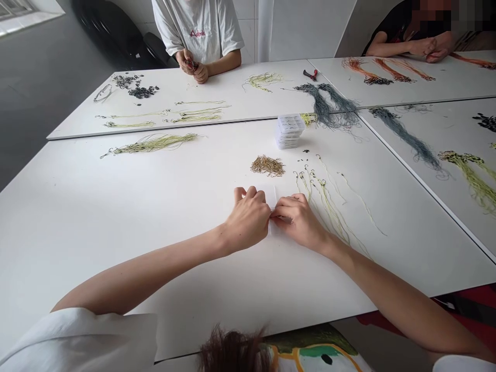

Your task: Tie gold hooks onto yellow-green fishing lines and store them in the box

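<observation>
My left hand (250,219) and my right hand (300,219) meet over the table in front of me, fingertips almost touching. Both are closed, with fingers curled or pinched on a thin clear plastic piece (275,194); my fingers cover most of it, so its full shape is hidden. Just beyond them lies a pile of small gold-brown hooks (268,165). Several pale yellow-green lines with hooks at their ends (329,201) spread out beside my right hand. Behind the pile stands a stack of clear plastic boxes (289,132).
A yellow-green line bundle (153,144) lies at left, grey-blue bundles (329,103) behind the boxes. Red-handled pliers (310,75) and black bits (143,92) lie farther back. Across the table, one person's hands (196,70) hold something small; another person's hands (430,49) are near orange lines.
</observation>
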Action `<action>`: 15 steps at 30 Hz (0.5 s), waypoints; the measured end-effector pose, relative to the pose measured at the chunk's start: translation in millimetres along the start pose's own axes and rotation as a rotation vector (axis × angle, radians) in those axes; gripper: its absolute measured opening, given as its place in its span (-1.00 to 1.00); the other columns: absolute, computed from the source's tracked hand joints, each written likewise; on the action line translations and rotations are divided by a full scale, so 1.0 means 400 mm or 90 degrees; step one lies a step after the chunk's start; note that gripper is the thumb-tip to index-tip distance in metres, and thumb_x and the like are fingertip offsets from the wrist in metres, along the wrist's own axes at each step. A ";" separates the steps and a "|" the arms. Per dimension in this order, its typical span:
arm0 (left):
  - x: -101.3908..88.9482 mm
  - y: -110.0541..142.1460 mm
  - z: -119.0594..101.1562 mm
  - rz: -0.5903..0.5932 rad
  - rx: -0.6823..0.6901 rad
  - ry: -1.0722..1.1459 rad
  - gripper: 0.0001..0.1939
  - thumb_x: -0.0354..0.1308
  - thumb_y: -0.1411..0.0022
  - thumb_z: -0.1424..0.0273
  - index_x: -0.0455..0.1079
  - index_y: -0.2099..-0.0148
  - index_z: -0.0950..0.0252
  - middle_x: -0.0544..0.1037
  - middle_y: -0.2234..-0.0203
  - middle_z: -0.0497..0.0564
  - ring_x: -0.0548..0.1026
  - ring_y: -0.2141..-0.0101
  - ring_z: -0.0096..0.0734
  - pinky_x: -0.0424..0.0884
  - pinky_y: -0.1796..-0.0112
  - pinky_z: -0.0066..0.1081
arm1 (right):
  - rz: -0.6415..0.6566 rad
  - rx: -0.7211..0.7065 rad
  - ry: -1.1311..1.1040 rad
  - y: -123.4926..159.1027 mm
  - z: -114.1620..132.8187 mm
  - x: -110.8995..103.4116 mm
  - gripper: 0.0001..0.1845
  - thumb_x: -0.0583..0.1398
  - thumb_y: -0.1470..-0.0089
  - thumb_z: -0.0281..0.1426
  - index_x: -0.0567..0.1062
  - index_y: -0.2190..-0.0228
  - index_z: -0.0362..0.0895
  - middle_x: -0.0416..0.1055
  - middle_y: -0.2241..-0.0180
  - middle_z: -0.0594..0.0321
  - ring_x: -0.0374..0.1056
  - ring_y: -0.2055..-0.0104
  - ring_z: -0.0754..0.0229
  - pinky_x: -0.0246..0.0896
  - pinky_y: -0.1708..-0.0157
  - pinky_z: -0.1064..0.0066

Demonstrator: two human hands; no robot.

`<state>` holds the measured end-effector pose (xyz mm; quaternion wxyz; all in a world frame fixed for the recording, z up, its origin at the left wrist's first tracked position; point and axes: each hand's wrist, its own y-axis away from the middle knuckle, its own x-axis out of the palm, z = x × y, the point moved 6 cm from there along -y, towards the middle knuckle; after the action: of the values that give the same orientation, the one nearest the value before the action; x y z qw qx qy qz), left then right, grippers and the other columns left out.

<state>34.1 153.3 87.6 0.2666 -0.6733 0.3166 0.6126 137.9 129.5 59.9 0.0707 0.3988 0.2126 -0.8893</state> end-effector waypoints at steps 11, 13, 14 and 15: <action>-0.004 -0.008 0.019 0.032 -0.105 0.055 -0.75 0.03 -0.13 0.48 0.48 0.52 0.32 0.41 0.50 0.16 0.29 0.31 -0.15 0.05 0.20 -0.10 | 0.025 0.026 -0.008 -0.013 -0.001 0.000 -0.74 0.13 0.03 -0.66 0.52 0.56 -0.13 0.45 0.50 0.35 0.32 0.44 0.31 -0.06 0.15 0.31; -0.006 -0.010 0.020 0.039 -0.115 0.057 -0.76 0.04 -0.13 0.47 0.49 0.50 0.33 0.43 0.48 0.17 0.30 0.29 -0.12 0.05 0.19 -0.09 | 0.025 0.027 -0.001 -0.013 0.000 0.001 -0.73 0.13 0.03 -0.66 0.51 0.58 -0.13 0.44 0.51 0.35 0.31 0.45 0.32 -0.06 0.16 0.31; -0.007 -0.010 0.019 0.043 -0.117 0.061 -0.76 0.05 -0.14 0.46 0.50 0.49 0.33 0.43 0.48 0.18 0.31 0.28 -0.11 0.05 0.19 -0.09 | 0.026 0.029 0.002 -0.013 0.001 0.001 -0.73 0.13 0.04 -0.66 0.51 0.58 -0.13 0.43 0.52 0.36 0.30 0.46 0.32 -0.06 0.17 0.32; -0.009 -0.008 0.019 0.049 -0.116 0.066 -0.76 0.05 -0.14 0.45 0.50 0.48 0.33 0.44 0.47 0.18 0.31 0.27 -0.10 0.05 0.19 -0.09 | 0.025 0.030 0.004 -0.013 0.001 0.001 -0.73 0.13 0.04 -0.66 0.50 0.59 -0.13 0.43 0.53 0.36 0.30 0.46 0.33 -0.07 0.17 0.32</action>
<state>31.5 161.6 90.2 0.1637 -0.7128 0.2986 0.6131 135.9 133.8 61.5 0.0781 0.4072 0.1835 -0.8913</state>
